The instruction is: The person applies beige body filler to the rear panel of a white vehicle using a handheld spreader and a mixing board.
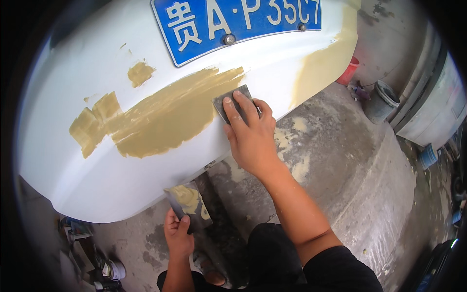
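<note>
A white car bumper (160,173) carries a wide tan patch of filler putty (165,119), with smaller dabs toward its left. At the patch's right end, my right hand (253,136) holds a dark, thin putty spreader (219,104) flat against the bumper, fingertips pressing on its face. Lower down, below the bumper's bottom edge, my left hand (178,234) grips a flat grey putty board (199,223) between thumb and fingers. Soft tan putty (187,197) is smeared over its upper part.
A blue licence plate (238,24) is bolted above the patch. More tan filler (321,65) covers the bumper's right end. On the stained concrete floor (335,146) stand a red bucket (348,71) and a grey bucket (381,103). A white tub (115,270) sits at lower left.
</note>
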A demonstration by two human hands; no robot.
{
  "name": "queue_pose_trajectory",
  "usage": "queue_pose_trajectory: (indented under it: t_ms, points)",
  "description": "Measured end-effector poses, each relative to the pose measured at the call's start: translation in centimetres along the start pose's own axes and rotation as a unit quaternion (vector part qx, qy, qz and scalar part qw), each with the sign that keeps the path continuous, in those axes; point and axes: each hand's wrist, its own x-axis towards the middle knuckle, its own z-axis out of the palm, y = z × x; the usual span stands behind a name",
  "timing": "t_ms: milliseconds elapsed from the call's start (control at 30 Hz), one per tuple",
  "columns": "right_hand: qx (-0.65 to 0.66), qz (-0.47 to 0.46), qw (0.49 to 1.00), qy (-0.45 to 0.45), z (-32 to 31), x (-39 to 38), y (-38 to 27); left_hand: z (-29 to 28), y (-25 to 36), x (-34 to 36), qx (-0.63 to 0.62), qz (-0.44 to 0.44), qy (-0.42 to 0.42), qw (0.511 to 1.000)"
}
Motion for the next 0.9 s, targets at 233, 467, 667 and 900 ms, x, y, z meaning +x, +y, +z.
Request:
queue_pose_trajectory:
  t_ms: [233,467,667,900]
  points:
    - [-0.006,0.013,1.0,-0.011,2.0,-3.8,0.3,0.7,0.0,0.1,-0.005,-0.011,0.002,1.0]
    - [-0.017,-0.002,1.0,-0.007,-2.5,-0.2,-1.4,0.1,0.1,-0.1,0.009,-0.001,-0.006,1.0]
    - [-0.02,0.002,1.0,-0.009,0.2,-0.8,-2.9,-0.9,-0.1,0.1,-0.007,0.002,-0.002,1.0]
    - [-0.009,0.001,1.0,-0.007,3.0,-4.3,-2.0,-0.3,0.5,0.4,-0.01,-0.009,0.001,1.0]
